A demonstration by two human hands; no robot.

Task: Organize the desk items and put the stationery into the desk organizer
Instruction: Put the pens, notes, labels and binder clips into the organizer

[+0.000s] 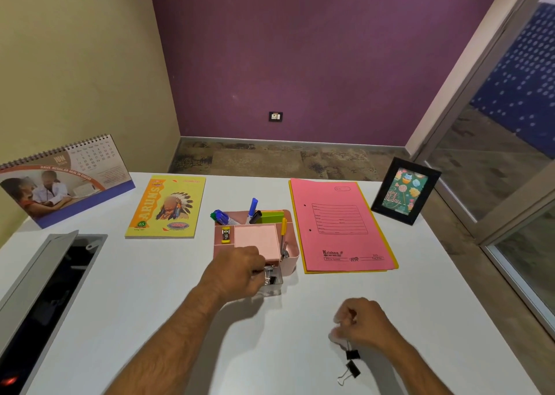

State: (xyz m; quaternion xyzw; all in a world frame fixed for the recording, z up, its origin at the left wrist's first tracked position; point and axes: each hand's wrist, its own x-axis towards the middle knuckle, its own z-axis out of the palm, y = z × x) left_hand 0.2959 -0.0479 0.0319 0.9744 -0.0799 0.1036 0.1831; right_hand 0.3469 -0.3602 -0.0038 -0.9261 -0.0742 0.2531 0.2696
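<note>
A pink desk organizer (292, 246) stands mid-desk and holds markers (223, 216), a pink note pad (256, 238), a small stapler (225, 234) and a yellow pen (283, 229). Its clear front drawer (274, 280) is pulled out with black binder clips inside. My left hand (237, 270) is at that drawer, fingers curled round a binder clip. Nearer the desk's front, my right hand (365, 324) pinches the wire handle of a black binder clip (352, 354). A second black binder clip (350, 372) lies on the desk just below it.
A yellow notebook (166, 207) lies left of the organizer, with a desk calendar (64, 181) at the far left. On the right are a pink file folder (341, 226) and a framed card (405, 192). An open cable hatch (45, 298) sits in the desk at left.
</note>
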